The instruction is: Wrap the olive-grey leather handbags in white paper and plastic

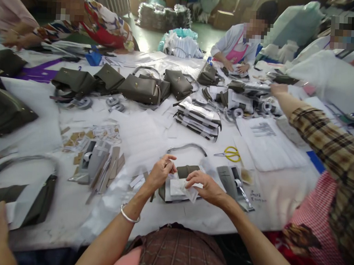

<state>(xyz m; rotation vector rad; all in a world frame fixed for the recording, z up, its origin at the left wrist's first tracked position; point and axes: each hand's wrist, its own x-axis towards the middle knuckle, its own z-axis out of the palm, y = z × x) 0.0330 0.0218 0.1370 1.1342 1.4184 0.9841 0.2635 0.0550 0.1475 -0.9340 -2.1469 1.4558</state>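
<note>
My left hand (pixel 159 172) and my right hand (pixel 205 186) meet near the table's front edge over a small olive-green leather piece (pixel 187 171). Both pinch a white sheet in a clear plastic wrap (pixel 182 189) that lies on the piece. The left fingers are bent in a pinch at the wrap's upper left. On the wrap's right side the right fingers are curled. A silver bangle (pixel 129 216) sits on my left wrist. A curved grey handle strap (pixel 188 147) lies just beyond the piece.
Yellow scissors (pixel 231 153) lie right of the strap. A stack of wrapped pieces (pixel 199 121) sits mid-table, several olive handbags (pixel 143 89) farther back. Grey strips and tape (pixel 99 166) lie to my left. Other people work around the table; a plaid sleeve (pixel 322 138) reaches in from the right.
</note>
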